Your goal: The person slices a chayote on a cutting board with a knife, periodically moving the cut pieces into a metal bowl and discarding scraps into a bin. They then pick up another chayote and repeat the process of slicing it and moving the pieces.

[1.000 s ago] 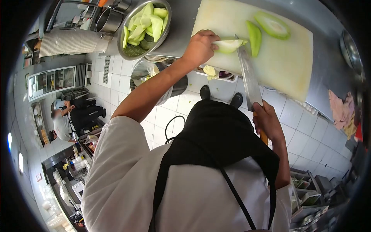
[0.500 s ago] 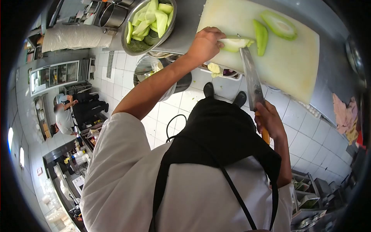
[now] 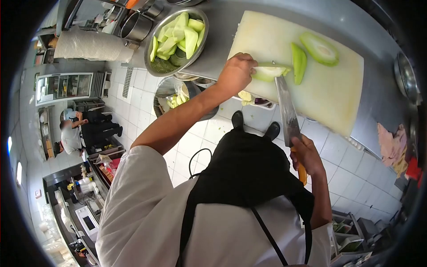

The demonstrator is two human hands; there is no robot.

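The green wedge (image 3: 267, 74) is pinched by the closed fingers of the left hand (image 3: 238, 74), near the cutting board's (image 3: 327, 95) left edge. The knife (image 3: 288, 109) is gripped in the right hand's (image 3: 307, 155) fingers (held past the table (image 3: 378, 104) edge). Room is left between the oval piece (image 3: 320, 50) and the board's right edge.

Holding a green wedge (image 3: 268, 73) in left hand (image 3: 237, 73) at near side of board (image 3: 331, 95). Gripping a knife (image 3: 288, 107) in right hand (image 3: 307, 155).
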